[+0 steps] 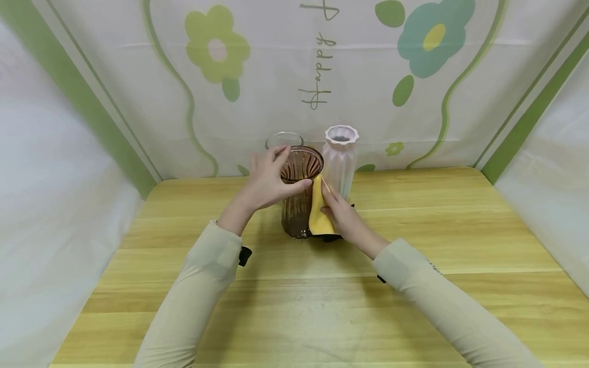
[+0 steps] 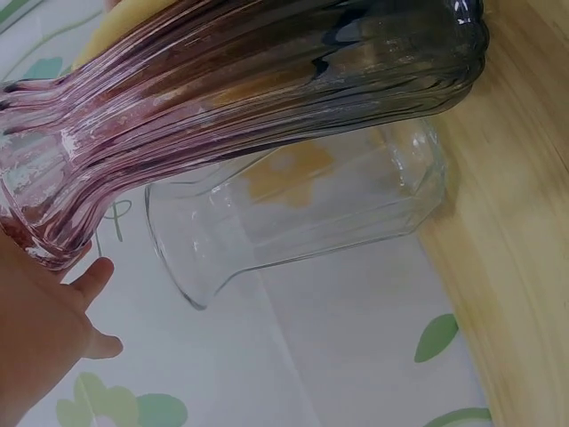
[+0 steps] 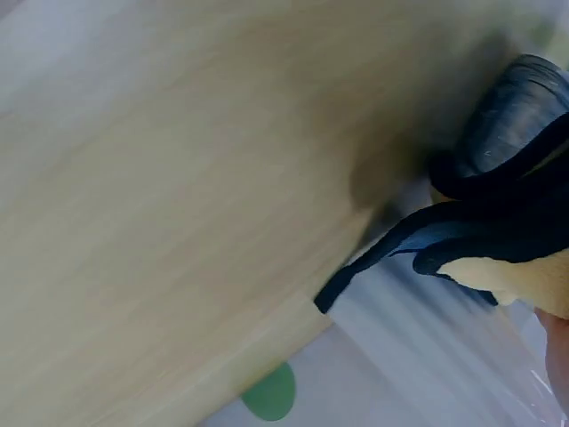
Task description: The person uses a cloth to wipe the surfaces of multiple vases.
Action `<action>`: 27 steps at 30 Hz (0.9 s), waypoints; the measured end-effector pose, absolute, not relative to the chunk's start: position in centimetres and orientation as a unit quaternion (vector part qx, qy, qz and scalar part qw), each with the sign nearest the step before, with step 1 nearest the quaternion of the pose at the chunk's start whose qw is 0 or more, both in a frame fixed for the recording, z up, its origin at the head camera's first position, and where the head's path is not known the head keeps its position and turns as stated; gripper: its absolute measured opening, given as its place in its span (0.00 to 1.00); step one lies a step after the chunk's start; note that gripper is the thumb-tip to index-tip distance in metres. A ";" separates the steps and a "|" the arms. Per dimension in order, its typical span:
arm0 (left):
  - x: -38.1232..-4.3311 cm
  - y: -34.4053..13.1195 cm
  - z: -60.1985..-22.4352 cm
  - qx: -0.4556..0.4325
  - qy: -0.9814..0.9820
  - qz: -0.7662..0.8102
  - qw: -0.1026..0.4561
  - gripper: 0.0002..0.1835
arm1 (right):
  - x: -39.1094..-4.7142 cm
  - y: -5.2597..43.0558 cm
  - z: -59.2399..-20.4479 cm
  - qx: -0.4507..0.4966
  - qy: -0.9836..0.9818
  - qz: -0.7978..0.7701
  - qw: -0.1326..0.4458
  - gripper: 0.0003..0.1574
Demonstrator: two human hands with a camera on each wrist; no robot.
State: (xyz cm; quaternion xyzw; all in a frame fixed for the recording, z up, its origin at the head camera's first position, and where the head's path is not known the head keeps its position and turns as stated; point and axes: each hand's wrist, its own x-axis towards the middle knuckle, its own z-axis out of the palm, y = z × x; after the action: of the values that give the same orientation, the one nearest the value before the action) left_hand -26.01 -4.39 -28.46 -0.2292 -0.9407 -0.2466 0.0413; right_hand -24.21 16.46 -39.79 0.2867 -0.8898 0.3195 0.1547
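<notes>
A tinted, ribbed glass vase [image 1: 294, 212], pinkish brown at the top and darker at the base, stands upright on the table. My left hand [image 1: 266, 181] grips its rim, thumb at the near side and fingers across the far left. In the left wrist view, the tinted vase [image 2: 267, 80] crosses the top, with fingertips [image 2: 93, 283] by its mouth. My right hand [image 1: 346, 217] holds a yellow cloth [image 1: 320, 214] against the vase's right side. The right wrist view shows the cloth's black part [image 3: 507, 213] hanging in folds, partly hiding the vase [image 3: 511, 120].
Behind the tinted vase stands a clear glass vase [image 2: 293, 218], mostly hidden in the head view. A pale pink and white vase [image 1: 340, 161] stands close behind the right hand. The wooden table [image 1: 294, 317] meets a flowered backdrop [image 1: 276, 61] at the back.
</notes>
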 end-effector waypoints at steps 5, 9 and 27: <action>-25.9 -4.3 -28.4 -0.223 -0.944 -0.238 0.053 0.53 | -23.8 17.5 -40.8 0.302 -0.903 0.266 0.152 0.38; -25.8 -4.2 -28.5 -0.216 -0.946 -0.232 0.067 0.53 | -23.6 17.8 -41.1 0.312 -0.901 0.256 0.158 0.38; -25.7 -4.7 -27.5 -0.243 -0.946 -0.210 0.037 0.49 | -23.6 15.9 -39.1 0.321 -0.869 0.323 0.194 0.42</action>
State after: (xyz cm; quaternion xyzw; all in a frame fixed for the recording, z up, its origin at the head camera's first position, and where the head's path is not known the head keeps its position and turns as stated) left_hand -25.71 -4.69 -27.47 -0.2430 -0.9464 -0.2096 0.0367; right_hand -23.57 15.93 -39.07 0.3211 -0.8687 0.3232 0.1945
